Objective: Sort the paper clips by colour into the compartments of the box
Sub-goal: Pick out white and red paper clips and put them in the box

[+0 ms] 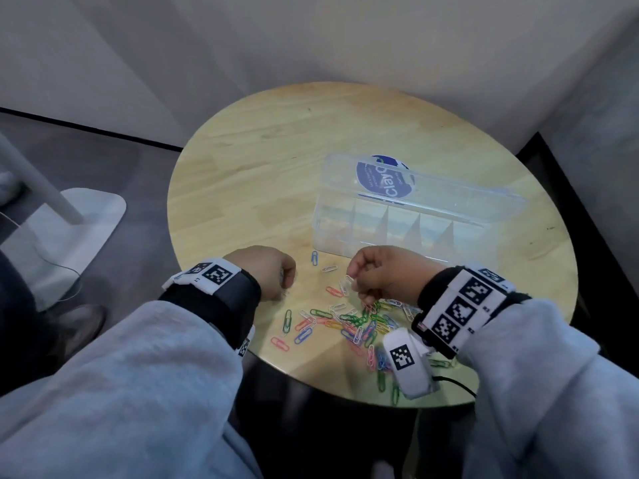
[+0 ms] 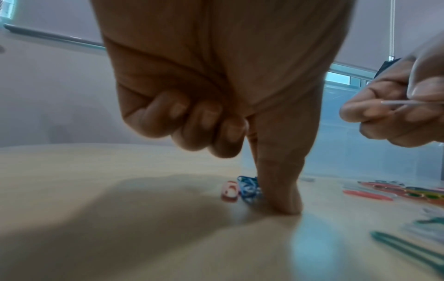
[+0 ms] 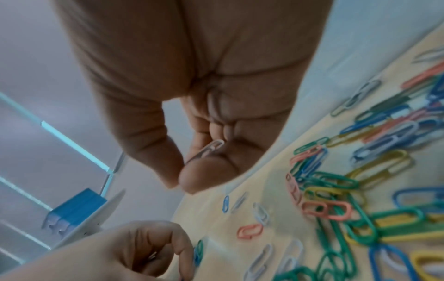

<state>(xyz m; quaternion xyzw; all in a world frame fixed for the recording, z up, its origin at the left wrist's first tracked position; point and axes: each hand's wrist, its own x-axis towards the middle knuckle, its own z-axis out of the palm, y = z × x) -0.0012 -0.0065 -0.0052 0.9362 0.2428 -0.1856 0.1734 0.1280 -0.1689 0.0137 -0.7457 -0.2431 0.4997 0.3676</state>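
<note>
White paper clip (image 3: 208, 150), pinched by right hand (image 3: 192, 95)

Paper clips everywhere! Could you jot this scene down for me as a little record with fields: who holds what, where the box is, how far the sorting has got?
right hand: pinches a white paper clip above the table
left hand: fingertip pressed on the table, beside a blue clip; other fingers curled
box: clear, lid open, behind the hands
compartments: no clips visible inside
pile: mixed colours, unsorted, near the table's front edge
</note>
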